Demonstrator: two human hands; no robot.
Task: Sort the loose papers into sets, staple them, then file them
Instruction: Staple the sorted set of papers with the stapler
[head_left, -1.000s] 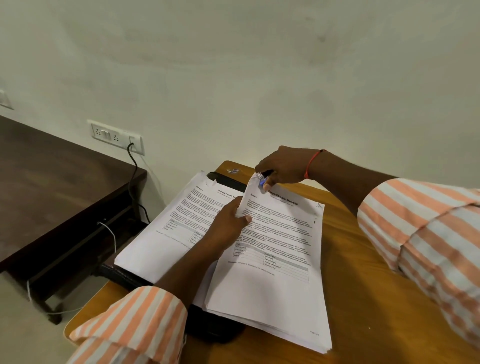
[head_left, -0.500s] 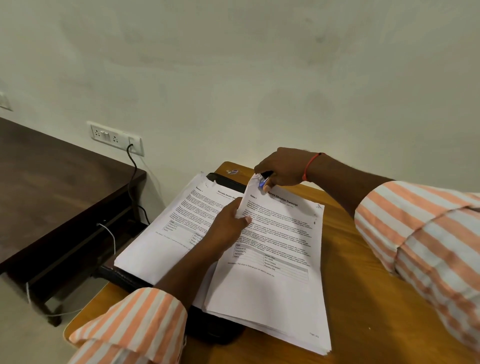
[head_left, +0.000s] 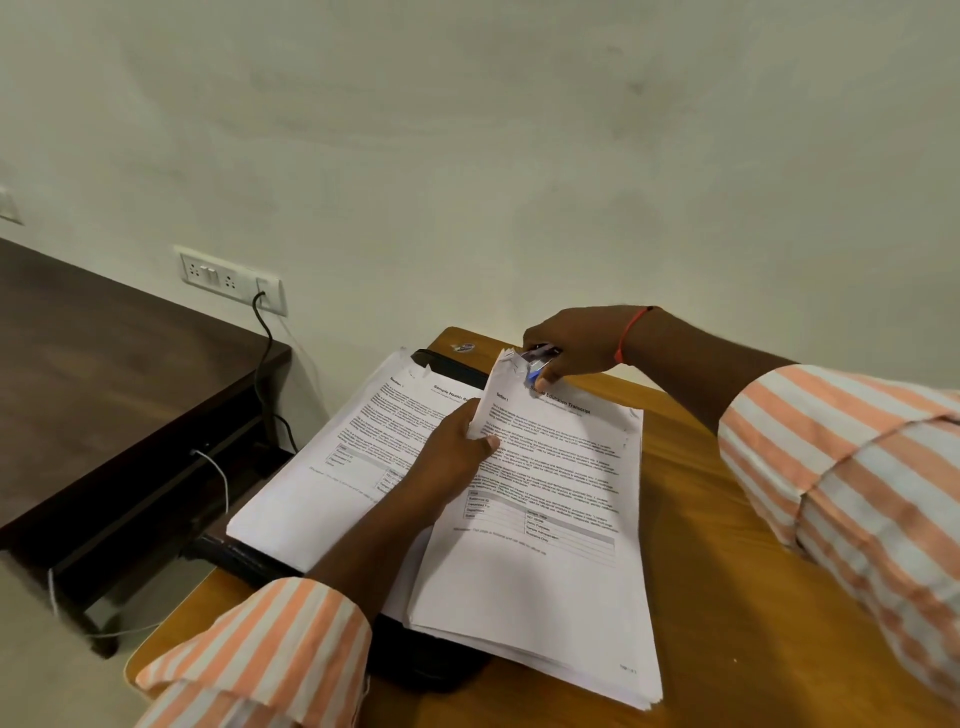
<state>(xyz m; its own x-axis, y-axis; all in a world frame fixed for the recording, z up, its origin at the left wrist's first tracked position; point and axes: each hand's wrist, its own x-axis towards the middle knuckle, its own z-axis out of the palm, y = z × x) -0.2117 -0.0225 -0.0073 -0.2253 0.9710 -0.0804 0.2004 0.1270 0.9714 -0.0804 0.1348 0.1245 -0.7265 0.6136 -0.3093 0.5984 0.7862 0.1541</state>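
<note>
Your right hand (head_left: 576, 340) grips a small blue-and-silver stapler (head_left: 540, 359) on the lifted corner of the white "Education Transcript" sheets (head_left: 545, 582) your left hand (head_left: 452, 457) pinches, atop the orange-brown wooden desk (head_left: 717, 597).

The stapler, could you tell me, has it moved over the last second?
No: against the wall socket, the stapler keeps its place on the lifted papers.

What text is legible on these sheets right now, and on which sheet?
"Section 1": top left of the right white paper stack.
"Education Transcript": same stack's heading, its start hidden by the right hand.
"Sample Health R": heading of the left white paper stack, cut off by the right stack.
Body text, tables, page footer: too small to read.
</note>
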